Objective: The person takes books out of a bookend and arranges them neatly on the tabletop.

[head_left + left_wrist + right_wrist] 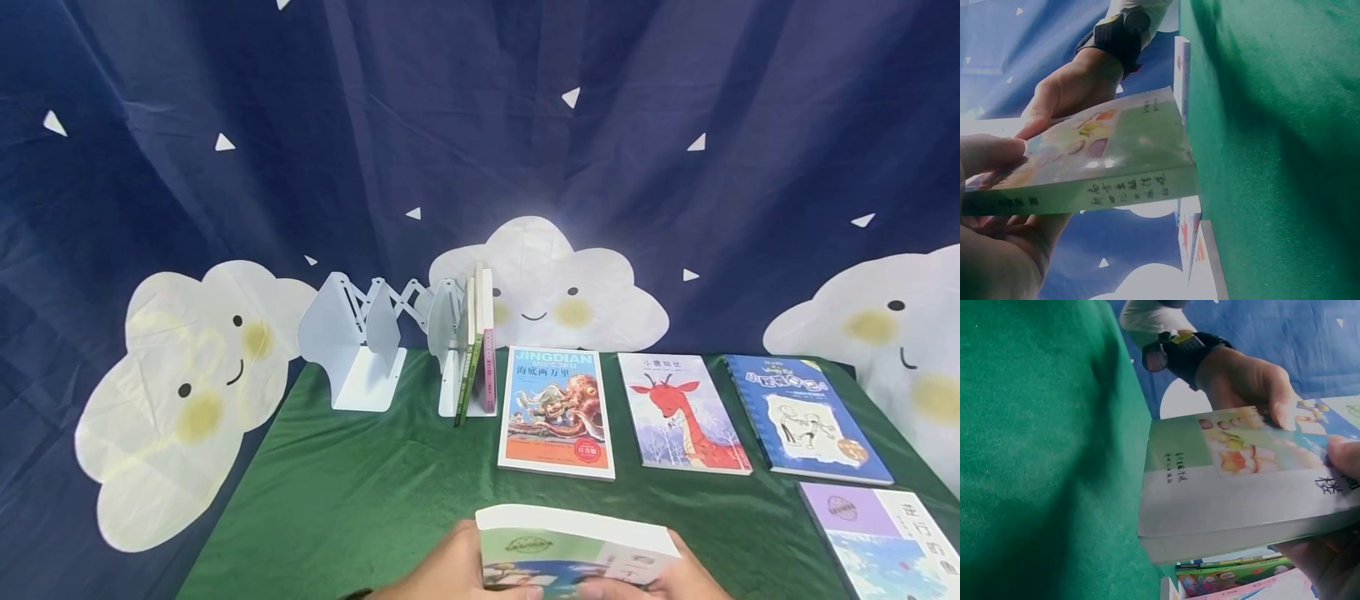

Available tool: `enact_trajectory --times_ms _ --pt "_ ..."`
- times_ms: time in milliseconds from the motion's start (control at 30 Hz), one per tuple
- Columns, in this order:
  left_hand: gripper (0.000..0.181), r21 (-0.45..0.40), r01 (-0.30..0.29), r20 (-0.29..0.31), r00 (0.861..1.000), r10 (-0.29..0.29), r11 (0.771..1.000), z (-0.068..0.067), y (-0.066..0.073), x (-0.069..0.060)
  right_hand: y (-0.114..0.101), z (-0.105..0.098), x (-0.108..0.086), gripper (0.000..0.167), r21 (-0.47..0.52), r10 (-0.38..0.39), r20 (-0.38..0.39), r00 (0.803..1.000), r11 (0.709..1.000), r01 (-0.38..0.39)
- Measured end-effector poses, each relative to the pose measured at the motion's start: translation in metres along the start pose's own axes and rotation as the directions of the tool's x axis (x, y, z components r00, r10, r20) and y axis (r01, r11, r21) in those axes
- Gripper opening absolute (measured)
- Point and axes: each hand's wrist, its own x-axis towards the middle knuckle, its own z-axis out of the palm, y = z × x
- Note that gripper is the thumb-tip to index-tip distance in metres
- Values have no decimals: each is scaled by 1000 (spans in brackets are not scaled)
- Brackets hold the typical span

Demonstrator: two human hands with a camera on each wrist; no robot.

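One thick book [558, 543] is resting between the left hand [456, 571] and the right hand [687, 573], low at the near side of the surface [360, 492]. The fingers of both hands are gripping it, thumbs lying on the front cover, its green spine facing the left hand. Its long axis is running roughly up and down, the lower end pointing toward the surface; whether that end is touching, the views are not showing. By judgement, a move is hinging on where the folding bookstand [332, 333] is lying: ahead of the fingers and leftward, slim upright books [489, 367] standing at its right end, the left hand being nearer.
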Motion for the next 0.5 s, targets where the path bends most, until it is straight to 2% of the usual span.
enact_trajectory --times_ms 67,233,267,367,467,500 --pt "51 13 -31 11 999 30 999 0 2 2 -1 0 -2 54 2 13 -13 1000 1000 -13" --pt "51 -87 -65 50 996 69 994 -3 6 3 -6 -8 -5 55 45 51 -13 999 998 -50" --pt "50 -120 -58 50 997 64 991 -4 7 3 -7 -11 -7 55 40 49 -13 999 998 -49" --pt "45 -160 -87 28 995 93 983 -8 7 2 -6 -21 -13 55 27 70 -22 997 997 -69" --pt "42 -155 -186 -7 982 188 970 -13 5 1 -5 -32 -21 55 -22 118 -50 992 993 -119" --pt "43 -138 -235 -16 972 235 962 -15 4 2 -5 -37 -24 55 -22 146 -55 988 989 -147"
